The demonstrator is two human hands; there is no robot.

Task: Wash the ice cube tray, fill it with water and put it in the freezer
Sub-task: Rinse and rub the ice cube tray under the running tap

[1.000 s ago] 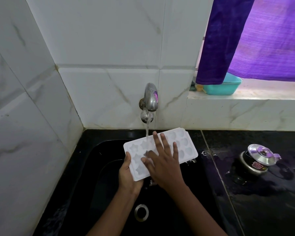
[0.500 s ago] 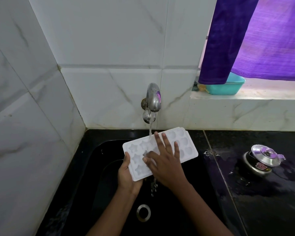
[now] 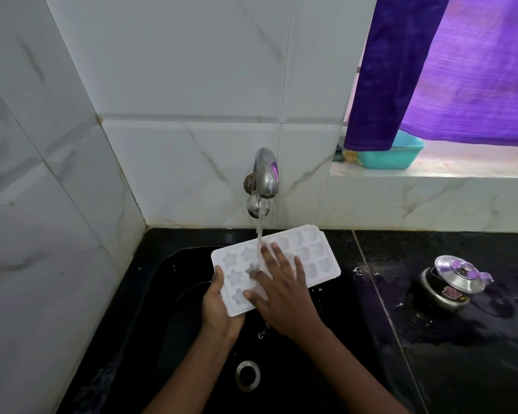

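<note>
Curled left grip [image 3: 219, 309] holds the white plastic ice cube tray [image 3: 314, 255]; spread right grip [image 3: 284, 300] presses it under the steel tap [image 3: 265, 174].

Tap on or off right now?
On. A stream of water falls from the tap onto the ice cube tray held over the sink.

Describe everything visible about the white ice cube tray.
The white plastic ice cube tray has star-shaped moulds at its left end and rounded ones at its right. It is held over the black sink, under water running from the metal tap. The left hand grips its near-left corner; the right hand lies flat across its middle.
</note>
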